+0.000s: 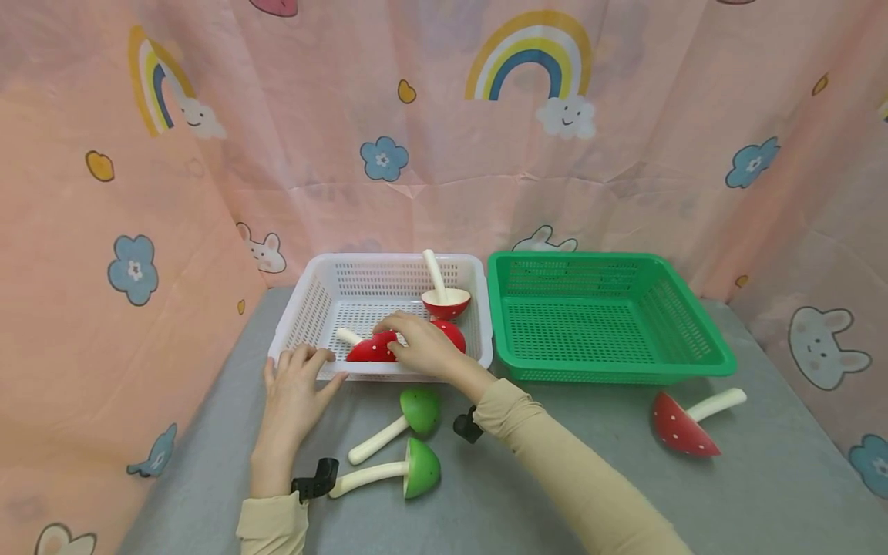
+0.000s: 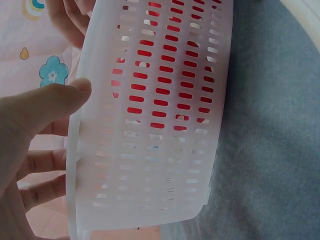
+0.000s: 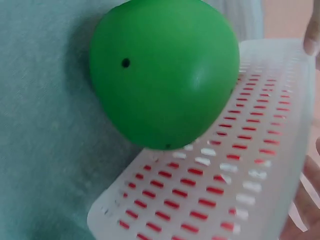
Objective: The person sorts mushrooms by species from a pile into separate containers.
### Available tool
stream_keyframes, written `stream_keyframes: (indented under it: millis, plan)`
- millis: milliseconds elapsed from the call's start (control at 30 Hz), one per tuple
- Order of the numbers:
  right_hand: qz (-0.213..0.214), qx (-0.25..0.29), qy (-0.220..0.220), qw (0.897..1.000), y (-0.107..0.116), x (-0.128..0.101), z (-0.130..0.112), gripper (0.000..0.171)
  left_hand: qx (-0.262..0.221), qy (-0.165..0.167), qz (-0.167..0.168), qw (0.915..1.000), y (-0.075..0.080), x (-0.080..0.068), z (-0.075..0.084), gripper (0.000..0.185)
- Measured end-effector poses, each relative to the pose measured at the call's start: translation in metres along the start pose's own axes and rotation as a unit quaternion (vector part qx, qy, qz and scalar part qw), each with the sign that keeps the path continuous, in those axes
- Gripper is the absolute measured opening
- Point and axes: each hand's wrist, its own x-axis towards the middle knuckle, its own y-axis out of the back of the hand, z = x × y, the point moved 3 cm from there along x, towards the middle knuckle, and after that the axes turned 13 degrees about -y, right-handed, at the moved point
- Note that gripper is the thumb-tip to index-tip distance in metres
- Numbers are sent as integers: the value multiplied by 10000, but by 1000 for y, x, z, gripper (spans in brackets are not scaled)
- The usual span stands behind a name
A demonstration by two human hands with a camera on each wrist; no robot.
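1. While the right hand (image 1: pixel 423 347) reaches into the white basket (image 1: pixel 305 308), its grip is curled round a red toy mushroom (image 1: pixel 371 348) lying on the basket floor.
2. Beside it, the left hand (image 1: pixel 294 389) rests its grip on the basket's near rim, fingers relaxed and apart, thumb (image 2: pixel 60 102) against the wall.
3. Two more red mushrooms (image 1: pixel 446 302) sit just beyond the right hand.
4. Two green mushrooms (image 1: pixel 419 412) lie on the grey worktop (image 1: pixel 555 478) between the forearms.

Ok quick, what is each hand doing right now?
Left hand: open, fingers resting on the white basket rim.
Right hand: inside the white basket, holding a red mushroom.
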Motion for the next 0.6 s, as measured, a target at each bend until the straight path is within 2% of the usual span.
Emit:
stream_keyframes:
  millis: [333,600]
  plan:
    - [581,309,78,9978,31,-34,19,27,-37,6,45,10000,0,0,2,27]
    - [946,401,-216,9945,53,-64,35,29,-43,16,-4,10000,1,0,3,29]
